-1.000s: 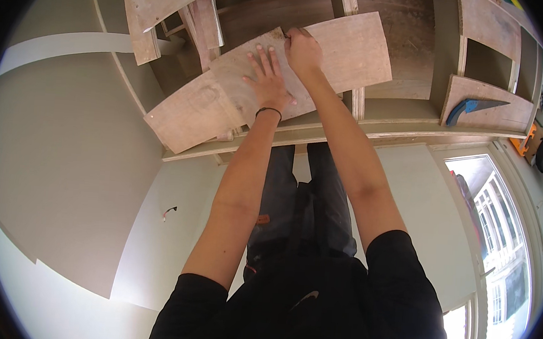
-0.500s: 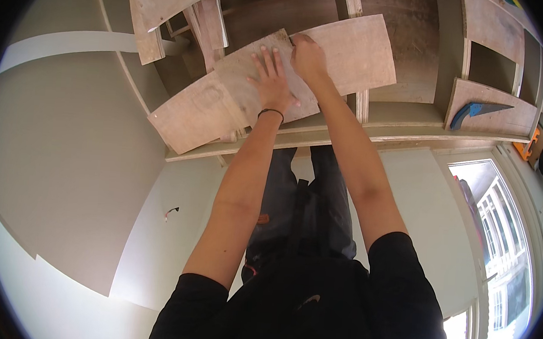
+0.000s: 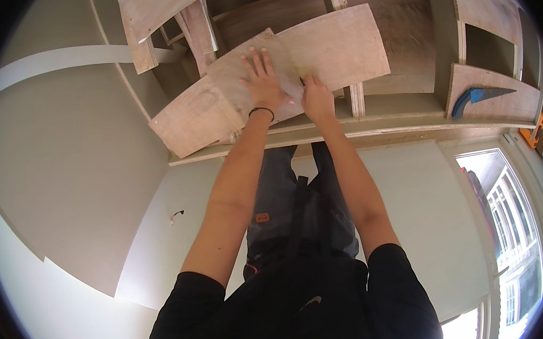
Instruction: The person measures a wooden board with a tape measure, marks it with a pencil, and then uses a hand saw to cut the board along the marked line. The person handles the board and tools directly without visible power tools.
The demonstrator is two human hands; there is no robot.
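Note:
Pale plywood pieces lie overlapped at a slant across the shelving frame. One plywood strip (image 3: 184,113) reaches down to the lower left, and a longer plywood board (image 3: 353,43) extends to the upper right. My left hand (image 3: 264,87) rests flat with fingers spread on the plywood where the pieces meet. Just to its right, my right hand (image 3: 319,100) is closed at the seam, near the lower edge of the right board. A small dark tip shows at its fingers; the rest of what it holds is hidden.
A handsaw with a blue handle (image 3: 468,102) lies on a plywood panel at the right. The wooden shelving frame (image 3: 401,115) has open compartments behind the boards. A curved white strip (image 3: 59,59) juts out at the left. Orange-and-black tools (image 3: 531,132) sit at the far right.
My right hand has drawn down along the seam toward me, from the boards' far edge to near the lower edge. My left hand stays pressed on the plywood.

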